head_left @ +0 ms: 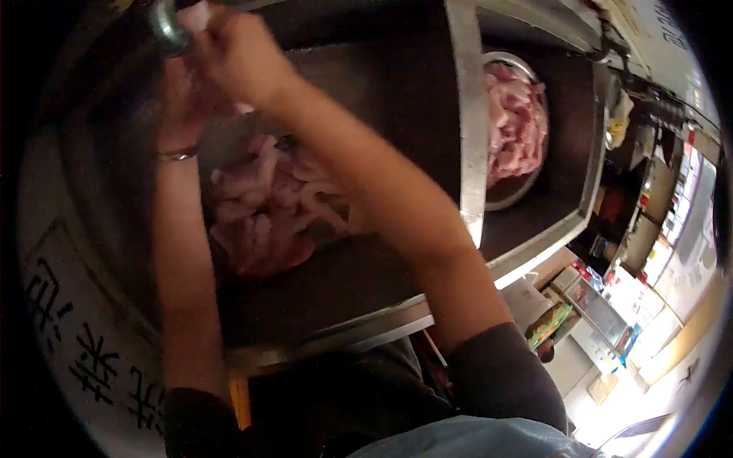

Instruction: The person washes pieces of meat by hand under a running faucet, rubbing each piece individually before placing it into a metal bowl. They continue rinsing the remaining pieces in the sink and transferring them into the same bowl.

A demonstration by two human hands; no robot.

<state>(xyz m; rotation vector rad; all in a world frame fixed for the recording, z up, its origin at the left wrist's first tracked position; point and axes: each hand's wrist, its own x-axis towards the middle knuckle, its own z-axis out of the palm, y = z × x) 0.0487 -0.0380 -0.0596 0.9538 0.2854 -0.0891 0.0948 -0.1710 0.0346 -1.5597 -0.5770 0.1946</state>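
Note:
Both my arms reach to the top left of the view, over a dark sink basin [366, 275]. My right hand [233, 53] is closed on a pale piece of raw meat [195, 15], right beside a metal tap spout [164, 24]. Just below it is my left hand [182, 103], with a bracelet [177, 155] on the wrist; it is blurred and in shadow, so its grip is unclear. In the basin under the hands lies a pile of pink raw meat strips [267, 206].
A steel divider [469, 130] separates this basin from a second one on the right, where a metal bowl [513, 197] holds more raw meat [515, 122]. A white surface with black characters [92, 359] curves along the left. Shelves and boxes [611, 298] stand at right.

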